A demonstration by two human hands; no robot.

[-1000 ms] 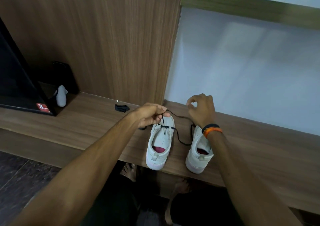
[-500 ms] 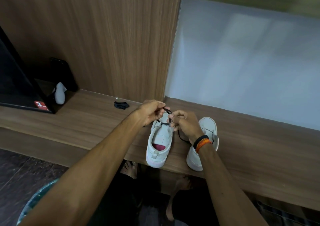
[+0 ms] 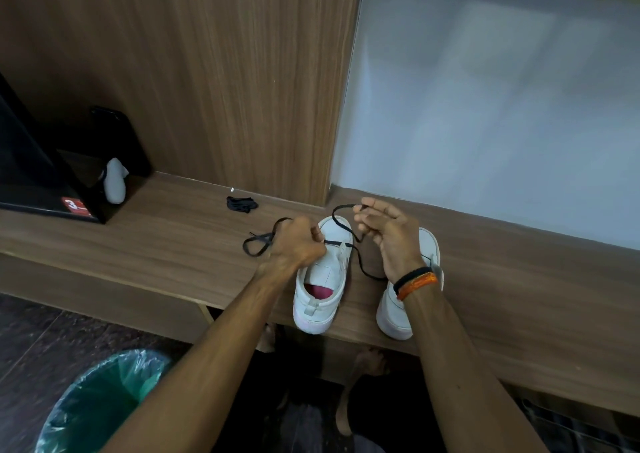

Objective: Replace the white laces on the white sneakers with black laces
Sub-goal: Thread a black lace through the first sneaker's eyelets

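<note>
Head view shows two white sneakers (image 3: pixel 320 279) side by side, heels toward the person, on the wooden table (image 3: pixel 173 244), handy for lacing. Left hand (image 3: pixel 299 244) pinches the black lace (image 3: pixel 346 230) at the left sneaker's front eyelets, anchoring it, while right hand (image 3: pixel 388 234) grips the other end lifted clear, probably to even the lengths.

Landmark: the left sneaker (image 3: pixel 320 281) on the wooden shelf (image 3: pixel 180 241).
Left of the sneaker: bare shelf, but a black lace (image 3: pixel 258 243) loops there, and a small black bundle (image 3: pixel 241 204) lies farther back.
Far left: a black box (image 3: pixel 41 175) and a white thing (image 3: pixel 115 184) block the way.
Behind the sneaker: the wood panel (image 3: pixel 242 71) and pale wall (image 3: pixel 502 106) stop any reach.
Right of the sneaker: the right sneaker (image 3: pixel 398 314) stands near; lace crosses the gap.
Far right: open shelf.
Below left: a green-lined bin (image 3: pixel 100 400) on the floor.
</note>
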